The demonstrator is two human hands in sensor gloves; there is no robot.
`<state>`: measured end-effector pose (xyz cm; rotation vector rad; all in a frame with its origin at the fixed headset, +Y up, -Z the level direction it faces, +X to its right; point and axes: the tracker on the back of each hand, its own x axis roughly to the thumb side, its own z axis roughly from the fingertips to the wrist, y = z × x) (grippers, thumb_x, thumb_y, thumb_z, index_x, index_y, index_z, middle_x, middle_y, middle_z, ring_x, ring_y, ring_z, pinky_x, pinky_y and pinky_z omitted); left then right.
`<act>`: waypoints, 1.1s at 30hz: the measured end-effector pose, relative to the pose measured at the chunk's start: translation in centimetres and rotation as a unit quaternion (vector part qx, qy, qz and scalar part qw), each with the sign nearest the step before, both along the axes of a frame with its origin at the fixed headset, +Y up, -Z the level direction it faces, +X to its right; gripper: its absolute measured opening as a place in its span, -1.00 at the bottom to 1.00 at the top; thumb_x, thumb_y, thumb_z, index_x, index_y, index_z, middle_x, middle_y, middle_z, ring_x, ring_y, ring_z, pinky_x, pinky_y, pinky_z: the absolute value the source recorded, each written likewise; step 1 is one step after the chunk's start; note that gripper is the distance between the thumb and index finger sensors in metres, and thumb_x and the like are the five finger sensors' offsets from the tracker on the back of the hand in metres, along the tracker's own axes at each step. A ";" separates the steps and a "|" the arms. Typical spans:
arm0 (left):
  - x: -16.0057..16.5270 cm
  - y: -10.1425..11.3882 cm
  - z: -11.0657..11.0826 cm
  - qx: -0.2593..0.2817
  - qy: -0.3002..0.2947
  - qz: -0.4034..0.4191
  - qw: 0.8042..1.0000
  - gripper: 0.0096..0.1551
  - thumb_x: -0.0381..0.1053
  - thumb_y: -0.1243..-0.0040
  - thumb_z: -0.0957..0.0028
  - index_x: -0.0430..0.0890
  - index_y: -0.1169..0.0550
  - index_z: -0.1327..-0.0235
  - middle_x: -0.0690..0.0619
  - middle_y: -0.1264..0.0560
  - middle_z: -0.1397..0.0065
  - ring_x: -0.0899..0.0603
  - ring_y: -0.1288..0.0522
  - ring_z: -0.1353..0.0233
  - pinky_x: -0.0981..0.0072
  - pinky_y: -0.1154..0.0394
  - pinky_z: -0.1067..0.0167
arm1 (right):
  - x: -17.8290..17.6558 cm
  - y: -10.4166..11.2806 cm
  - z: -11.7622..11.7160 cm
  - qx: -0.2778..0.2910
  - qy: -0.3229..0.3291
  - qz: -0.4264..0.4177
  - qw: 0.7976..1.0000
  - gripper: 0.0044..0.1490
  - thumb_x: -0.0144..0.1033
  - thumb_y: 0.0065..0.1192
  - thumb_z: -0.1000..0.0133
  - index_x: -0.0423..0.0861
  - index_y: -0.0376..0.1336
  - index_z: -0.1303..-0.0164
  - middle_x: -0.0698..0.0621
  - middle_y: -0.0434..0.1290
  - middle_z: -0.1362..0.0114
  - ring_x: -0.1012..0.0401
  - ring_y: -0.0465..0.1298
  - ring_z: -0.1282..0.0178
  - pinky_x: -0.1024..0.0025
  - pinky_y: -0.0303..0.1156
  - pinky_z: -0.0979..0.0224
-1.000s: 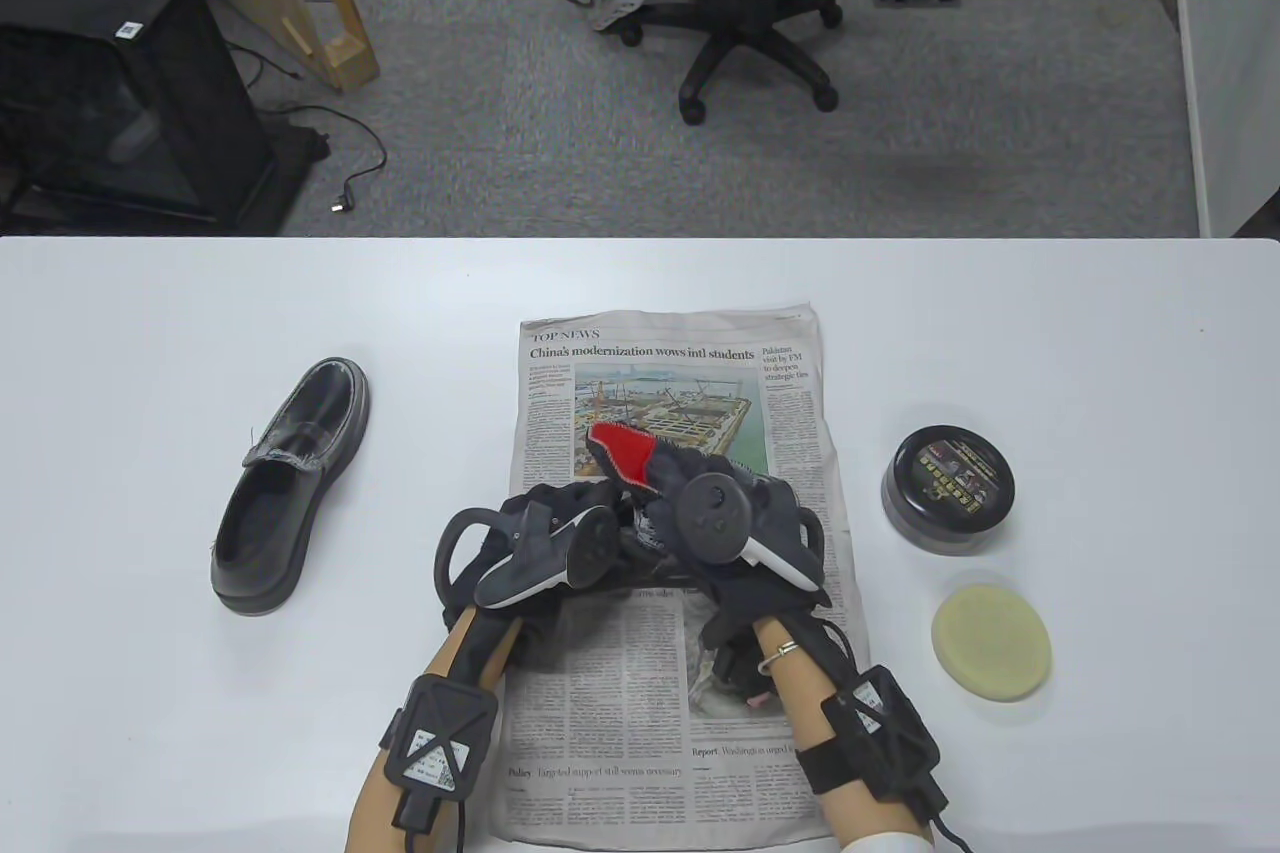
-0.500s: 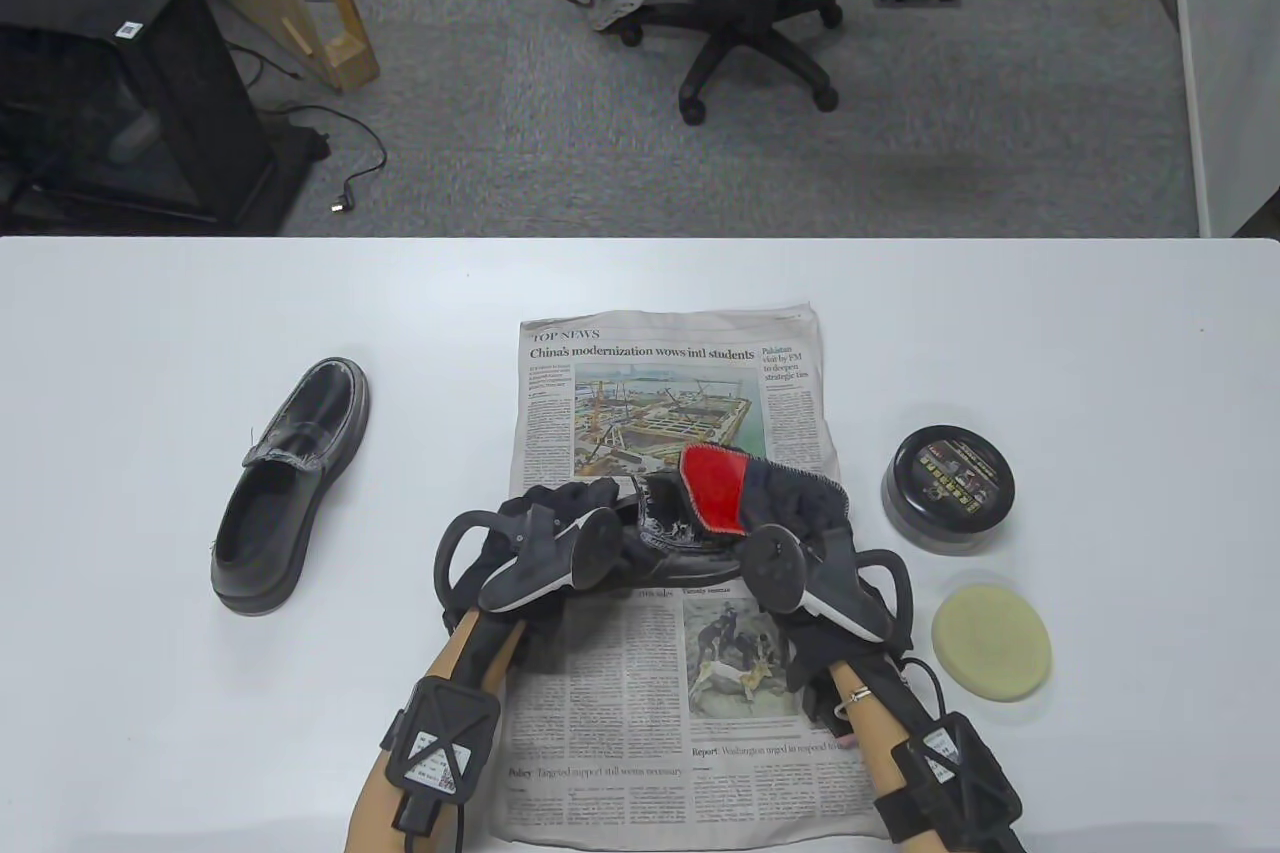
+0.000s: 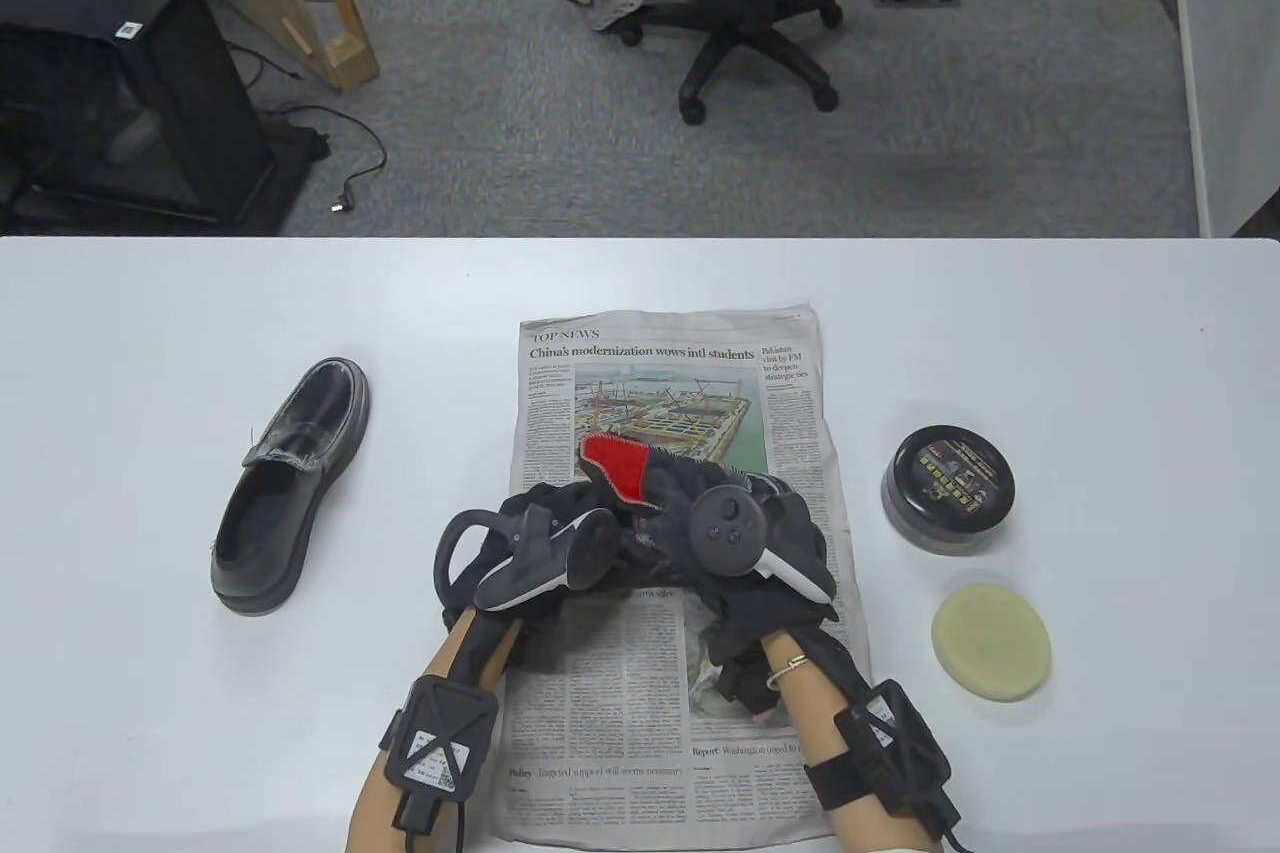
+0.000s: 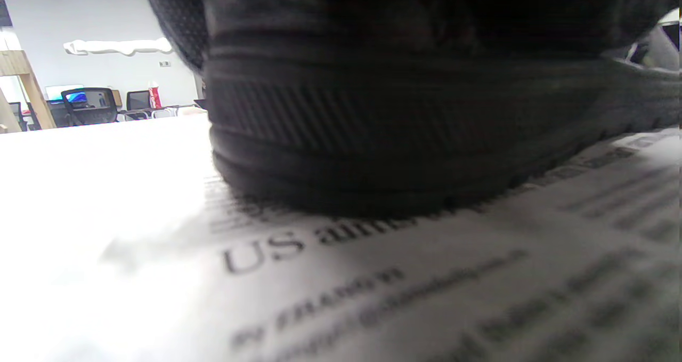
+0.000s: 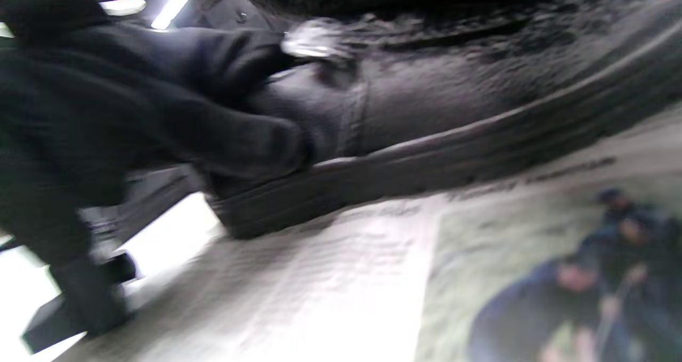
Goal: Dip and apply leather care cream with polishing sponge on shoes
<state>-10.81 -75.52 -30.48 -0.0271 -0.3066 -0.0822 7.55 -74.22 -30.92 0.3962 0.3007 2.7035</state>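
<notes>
Both hands work at the near middle of the desk [image 3: 150, 313], over a shoe [image 5: 426, 111] lying on the newspaper [image 3: 670, 373]. My left hand [image 3: 530, 548] steadies the shoe at one end; the right wrist view shows gloved fingers [image 5: 240, 138] curled against its side, so it grips the shoe. My right hand [image 3: 720, 523] lies over the shoe with a black and red cloth [image 3: 620, 463]; whether its fingers pinch the cloth I cannot tell, as the tracker hides them.

Risks, judged from here: the sole rests on loose paper, so a hard rub could drag the sheet and slide the shoe out of the left hand's hold.

Farther right, the sponge [image 3: 991, 631] lies untouched and the cream tin [image 3: 948, 488] has its lid on, so dipping is not yet begun. A reach across with the cloth in hand could knock the tin or brush the sponge onto the bare desk.

Well apart on the left, a second shoe [image 3: 290, 483] waits, easy to forget.
</notes>
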 end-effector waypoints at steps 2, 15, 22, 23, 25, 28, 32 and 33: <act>0.0 0.0 0.1 0.007 0.001 -0.004 1.000 0.11 0.51 -0.15 0.33 0.17 -0.30 -0.61 0.12 -0.49 -0.59 -0.08 -0.49 -0.49 -0.03 -0.45 -0.43 | 0.7 -0.3 -0.9 -0.001 -0.026 0.038 0.999 -0.26 -0.04 -0.44 -0.40 -0.05 -0.22 -0.79 -0.22 -0.18 -0.80 -0.23 -0.19 -0.74 -0.28 -0.18 -0.56; 0.0 0.3 0.3 0.015 -0.007 -0.006 1.000 0.19 0.52 -0.17 0.29 0.13 -0.21 -0.69 0.04 -0.39 -0.69 -0.16 -0.38 -0.61 -0.20 -0.36 -0.51 | 9.8 4.2 4.5 0.112 -0.062 0.097 0.987 -0.30 -0.10 -0.24 -0.38 -0.05 -0.03 -0.74 -0.16 0.14 -0.75 -0.22 0.21 -0.67 -0.21 0.17 -0.56; -0.9 2.9 1.6 0.037 -0.009 0.024 0.999 0.22 0.49 -0.11 0.13 0.04 -0.05 -0.78 -0.12 -0.17 -0.82 -0.30 -0.17 -0.73 -0.42 -0.20 -0.56 | 19.5 8.8 8.8 0.229 -0.214 0.084 0.946 -0.33 -0.12 -0.15 -0.37 -0.03 0.03 -0.71 -0.14 0.19 -0.72 -0.20 0.26 -0.64 -0.18 0.22 -0.55; -1.3 3.4 1.9 0.034 -0.008 0.042 0.999 0.20 0.48 -0.10 0.10 0.02 -0.05 -0.78 -0.14 -0.16 -0.82 -0.31 -0.17 -0.73 -0.43 -0.19 -0.55 | 20.7 8.7 9.2 0.239 -0.241 0.092 0.936 -0.33 -0.12 -0.14 -0.37 -0.03 0.03 -0.71 -0.14 0.19 -0.72 -0.20 0.26 -0.64 -0.18 0.22 -0.55; -2.2 4.1 2.4 0.026 -0.005 0.069 0.997 0.16 0.46 -0.08 0.05 0.00 -0.07 -0.78 -0.16 -0.17 -0.81 -0.33 -0.18 -0.72 -0.42 -0.18 -0.55 | 23.4 7.9 9.5 0.239 -0.306 0.139 0.911 -0.34 -0.13 -0.12 -0.37 -0.02 0.05 -0.70 -0.13 0.20 -0.72 -0.20 0.26 -0.64 -0.19 0.21 -0.55; -3.6 4.8 3.5 0.022 0.001 0.102 0.995 0.13 0.44 -0.06 0.00 -0.02 -0.08 -0.78 -0.19 -0.17 -0.81 -0.35 -0.17 -0.71 -0.39 -0.16 -0.55 | 27.7 5.1 8.9 0.175 -0.400 0.218 0.873 -0.36 -0.16 -0.10 -0.37 0.01 0.04 -0.69 -0.11 0.19 -0.72 -0.20 0.24 -0.65 -0.21 0.19 -0.55; -5.3 4.5 5.0 0.008 -0.015 0.126 0.992 0.07 0.39 0.02 -0.10 -0.06 -0.01 -0.80 -0.22 -0.10 -0.83 -0.38 -0.12 -0.72 -0.36 -0.12 -0.56 | 31.6 -0.1 8.2 0.029 -0.452 0.224 0.863 -0.37 -0.18 -0.05 -0.36 0.03 0.05 -0.68 -0.12 0.20 -0.72 -0.21 0.25 -0.64 -0.21 0.19 -0.54; -5.6 4.3 5.2 0.004 -0.013 0.125 0.992 0.06 0.39 0.05 -0.12 -0.06 0.00 -0.80 -0.23 -0.10 -0.83 -0.38 -0.12 -0.72 -0.36 -0.13 -0.56 | 32.0 -0.7 8.2 -0.004 -0.447 0.212 0.869 -0.36 -0.15 -0.05 -0.35 0.02 0.05 -0.68 -0.14 0.20 -0.72 -0.21 0.24 -0.65 -0.23 0.19 -0.54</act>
